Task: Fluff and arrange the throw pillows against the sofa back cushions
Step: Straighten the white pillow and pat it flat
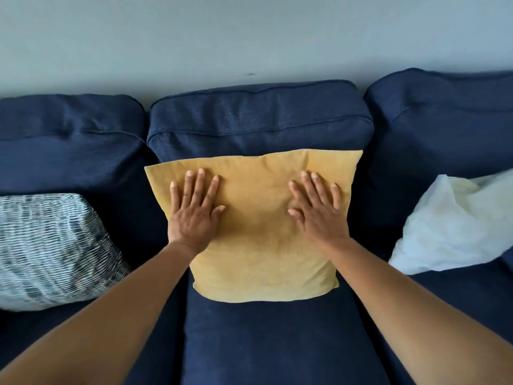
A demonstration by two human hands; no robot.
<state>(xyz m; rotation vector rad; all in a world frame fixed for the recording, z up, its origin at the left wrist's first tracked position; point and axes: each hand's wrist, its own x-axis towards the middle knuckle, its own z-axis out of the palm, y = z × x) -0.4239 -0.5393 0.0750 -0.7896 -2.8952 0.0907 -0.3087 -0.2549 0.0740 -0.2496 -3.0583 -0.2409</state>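
A mustard yellow throw pillow leans upright against the middle back cushion of a navy blue sofa. My left hand lies flat on the pillow's upper left face, fingers spread. My right hand presses flat on its upper right face, fingers apart too. Neither hand grips the fabric. A blue-and-white patterned pillow sits on the left seat against the left back cushion. A white pillow lies tilted on the right seat, below the right back cushion.
The middle seat cushion stretches bare in front of the yellow pillow. A pale grey wall rises directly behind the sofa back. Both my forearms reach across the seat from the bottom corners.
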